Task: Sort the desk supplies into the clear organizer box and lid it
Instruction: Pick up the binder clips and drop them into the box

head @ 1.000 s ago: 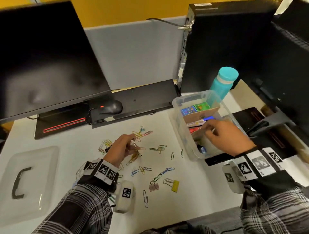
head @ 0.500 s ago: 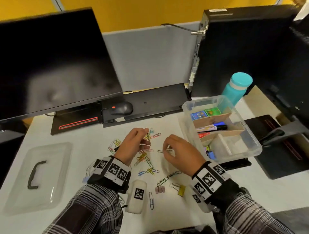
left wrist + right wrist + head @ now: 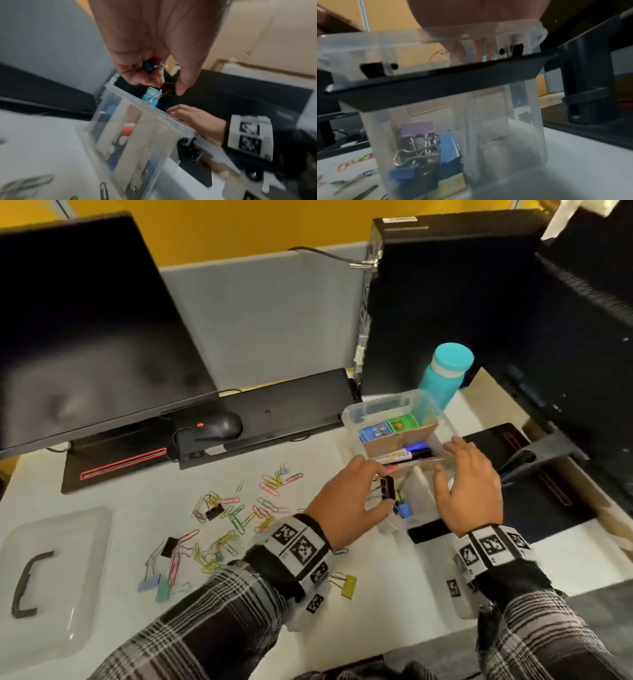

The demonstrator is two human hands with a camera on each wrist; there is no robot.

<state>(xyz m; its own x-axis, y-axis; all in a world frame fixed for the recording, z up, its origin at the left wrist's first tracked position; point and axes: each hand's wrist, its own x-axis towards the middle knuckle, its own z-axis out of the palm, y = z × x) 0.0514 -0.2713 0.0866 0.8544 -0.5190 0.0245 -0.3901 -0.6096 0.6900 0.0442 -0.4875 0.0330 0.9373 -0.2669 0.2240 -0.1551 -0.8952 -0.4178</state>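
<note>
The clear organizer box (image 3: 376, 406) stands at the right, split by cardboard dividers, with markers (image 3: 407, 455) and small coloured boxes (image 3: 375, 433) inside. My left hand (image 3: 382, 494) pinches a black binder clip (image 3: 387, 487) above the box's near left compartment, where other binder clips (image 3: 448, 147) lie. In the left wrist view a second dark clip (image 3: 149, 67) sits in that hand's curled fingers behind the pinched clip (image 3: 169, 87). My right hand (image 3: 466, 487) is spread flat over the box's near right part, holding nothing. The clear lid (image 3: 51, 577) lies far left.
Coloured paper clips (image 3: 233, 515) and loose binder clips, yellow (image 3: 347, 585), blue (image 3: 150, 583) and black (image 3: 214, 512), are scattered on the white desk. A teal bottle (image 3: 445, 374) stands behind the box. A mouse (image 3: 219, 426), monitor and computer tower line the back.
Both hands moved right from the paper clip pile to the box. The left now carries a black binder clip; the right has spread open over the box.
</note>
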